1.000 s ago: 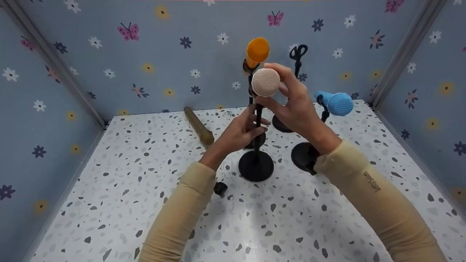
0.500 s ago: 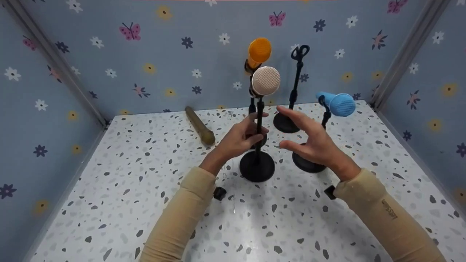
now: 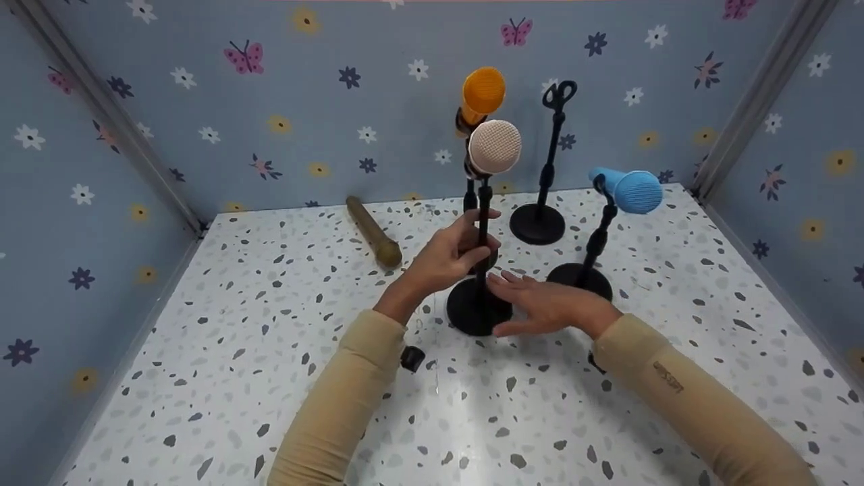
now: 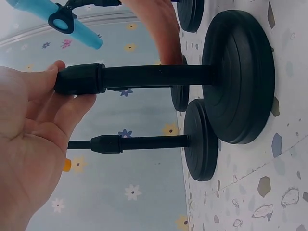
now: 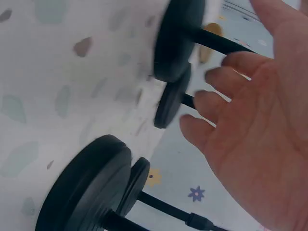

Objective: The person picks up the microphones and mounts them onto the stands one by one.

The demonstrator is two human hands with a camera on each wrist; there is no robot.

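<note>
A pale pink microphone (image 3: 496, 147) sits in the clip of the nearest black microphone stand (image 3: 472, 316). My left hand (image 3: 442, 260) holds that stand by its pole, with thumb and fingers curled round the thick collar (image 4: 79, 78) in the left wrist view. Low beside the round base is my right hand (image 3: 550, 307), its fingers extended toward the pole and holding nothing. In the right wrist view the right hand's fingers (image 5: 211, 96) reach toward the stands; whether they touch the base cannot be told. An orange microphone (image 3: 483, 91) is mounted on the stand directly behind.
A blue microphone (image 3: 634, 191) tilts on a stand to the right. Behind it stands a bare microphone stand (image 3: 538, 224) with an unfilled clip. A brown microphone (image 3: 374, 233) lies on the speckled table (image 3: 223, 351) at the left. Flowered panels (image 3: 283, 155) enclose the back and sides.
My right hand let go of the pink microphone, drew back to the right, then came down beside the stand's base. The left hand has kept its hold on the pole.
</note>
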